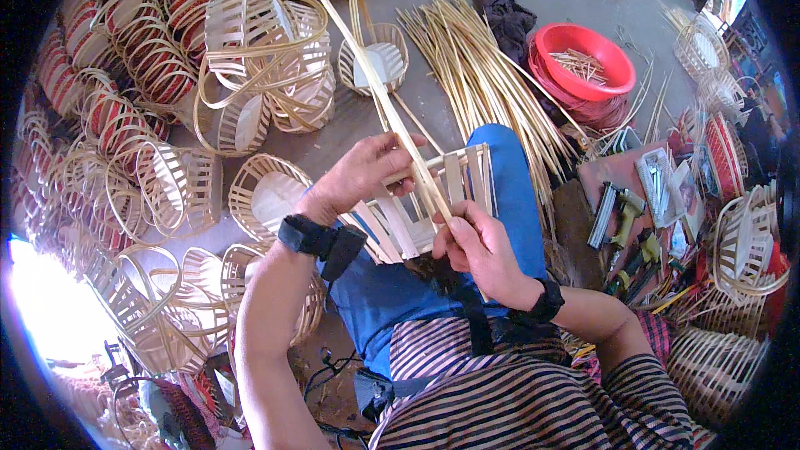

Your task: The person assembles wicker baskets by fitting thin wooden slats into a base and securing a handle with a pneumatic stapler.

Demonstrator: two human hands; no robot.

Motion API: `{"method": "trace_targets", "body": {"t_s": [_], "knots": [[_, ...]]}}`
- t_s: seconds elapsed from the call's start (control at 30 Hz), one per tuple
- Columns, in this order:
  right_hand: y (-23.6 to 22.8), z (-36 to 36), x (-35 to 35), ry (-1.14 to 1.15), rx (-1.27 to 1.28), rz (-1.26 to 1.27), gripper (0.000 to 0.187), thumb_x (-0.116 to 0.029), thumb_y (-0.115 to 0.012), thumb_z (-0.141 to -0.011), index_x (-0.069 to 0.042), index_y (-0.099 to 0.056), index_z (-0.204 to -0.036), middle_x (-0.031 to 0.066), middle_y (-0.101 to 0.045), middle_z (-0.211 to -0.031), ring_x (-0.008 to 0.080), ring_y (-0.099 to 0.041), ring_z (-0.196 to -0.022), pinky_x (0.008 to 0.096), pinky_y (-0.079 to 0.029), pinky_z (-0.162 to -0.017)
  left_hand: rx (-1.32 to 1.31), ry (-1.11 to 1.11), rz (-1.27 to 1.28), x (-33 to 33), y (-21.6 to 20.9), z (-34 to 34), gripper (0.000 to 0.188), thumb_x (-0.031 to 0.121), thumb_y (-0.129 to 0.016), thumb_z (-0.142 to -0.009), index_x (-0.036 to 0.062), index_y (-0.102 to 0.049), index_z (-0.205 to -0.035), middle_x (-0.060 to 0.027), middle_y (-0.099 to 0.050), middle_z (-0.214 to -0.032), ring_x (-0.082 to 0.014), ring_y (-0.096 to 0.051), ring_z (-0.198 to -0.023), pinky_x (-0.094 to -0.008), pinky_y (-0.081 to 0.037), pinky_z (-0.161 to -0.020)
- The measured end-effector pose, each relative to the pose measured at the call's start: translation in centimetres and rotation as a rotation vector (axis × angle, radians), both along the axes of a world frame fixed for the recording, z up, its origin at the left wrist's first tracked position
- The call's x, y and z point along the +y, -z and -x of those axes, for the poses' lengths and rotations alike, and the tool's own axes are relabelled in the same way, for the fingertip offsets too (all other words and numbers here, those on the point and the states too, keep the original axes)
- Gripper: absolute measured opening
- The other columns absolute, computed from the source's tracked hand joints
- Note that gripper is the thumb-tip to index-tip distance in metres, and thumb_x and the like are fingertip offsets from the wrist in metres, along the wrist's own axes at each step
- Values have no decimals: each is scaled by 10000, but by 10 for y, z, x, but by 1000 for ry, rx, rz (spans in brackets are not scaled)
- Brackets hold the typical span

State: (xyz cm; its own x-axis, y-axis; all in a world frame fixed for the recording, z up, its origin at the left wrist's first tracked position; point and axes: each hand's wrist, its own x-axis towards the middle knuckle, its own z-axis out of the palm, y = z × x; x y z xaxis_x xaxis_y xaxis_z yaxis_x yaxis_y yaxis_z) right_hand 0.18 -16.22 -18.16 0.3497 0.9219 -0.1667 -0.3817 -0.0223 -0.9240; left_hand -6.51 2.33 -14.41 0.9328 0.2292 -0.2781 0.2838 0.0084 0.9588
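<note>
A long pale bamboo strip (360, 52) runs from the upper edge of the view down to my lap. My right hand (487, 257) pinches its lower end between thumb and fingers. Farther up the strip, my left hand (367, 173) has its fingers curled against it. Beneath both hands, a small basket of pale slats (401, 233) rests tilted on my blue-trousered legs. The strip crosses over the basket's opening, and my hands hide parts of its rim. Black bands circle both of my wrists.
Finished baskets (137, 42) are piled along the left. A bundle of bamboo sticks (479, 75) lies ahead on the floor, beside a red basin (583, 58) holding short sticks. To the right, staple-gun-like tools (621, 217) lie on a low board near more baskets (742, 242).
</note>
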Motion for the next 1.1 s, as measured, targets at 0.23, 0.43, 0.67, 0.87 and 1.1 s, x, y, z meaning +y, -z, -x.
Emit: {"method": "trace_targets", "body": {"t_s": [0.23, 0.43, 0.67, 0.87, 1.1], "knots": [[9, 8, 10, 21, 27, 5, 168, -156, -386, -859, 2, -441, -854, 59, -546, -636, 39, -386, -424, 163, -312, -381, -21, 24, -40, 5, 0, 0, 344, 219, -461, -800, 5, -458, -1069, -100, -551, -962, -159, -525, -897, -248, -417, -757], [32, -1, -31, -330, 53, 269, 188, -180, -442, -838, 2, -483, -816, 82, -573, -691, 97, -532, -520, 200, -440, -472, -8, -9, -81, 17, -2, -2, 320, 194, -455, -828, 10, -426, -1088, -79, -538, -968, -93, -526, -738, -230, -441, -641], [31, 14, 3, -42, 266, 140, 207, -193, -474, -823, 10, -506, -802, 80, -571, -667, 120, -545, -505, 211, -451, -453, -113, -156, -1135, -38, -3, 7, 989, 233, -706, -541, 59, -86, -1291, -195, -429, -1081, -306, -490, -868, -369, -395, -754], [35, -22, -24, -217, -1, 212, 226, -198, -512, -777, 9, -488, -865, 90, -556, -698, 144, -549, -559, 234, -453, -488, -107, -93, -1435, -30, 7, 26, 1022, 339, -736, -380, 114, -265, -1260, -142, -414, -954, -305, -416, -898, -377, -353, -769], [97, -171, -210, 498, -1181, 894, 447, -215, -621, -644, 16, -442, -983, 136, -512, -873, 240, -514, -776, 323, -421, -669, 7, -37, -1473, -32, -1, 28, 1001, 459, -681, -416, 126, -266, -1263, -131, -410, -922, -296, -413, -865, -388, -347, -744]]}}
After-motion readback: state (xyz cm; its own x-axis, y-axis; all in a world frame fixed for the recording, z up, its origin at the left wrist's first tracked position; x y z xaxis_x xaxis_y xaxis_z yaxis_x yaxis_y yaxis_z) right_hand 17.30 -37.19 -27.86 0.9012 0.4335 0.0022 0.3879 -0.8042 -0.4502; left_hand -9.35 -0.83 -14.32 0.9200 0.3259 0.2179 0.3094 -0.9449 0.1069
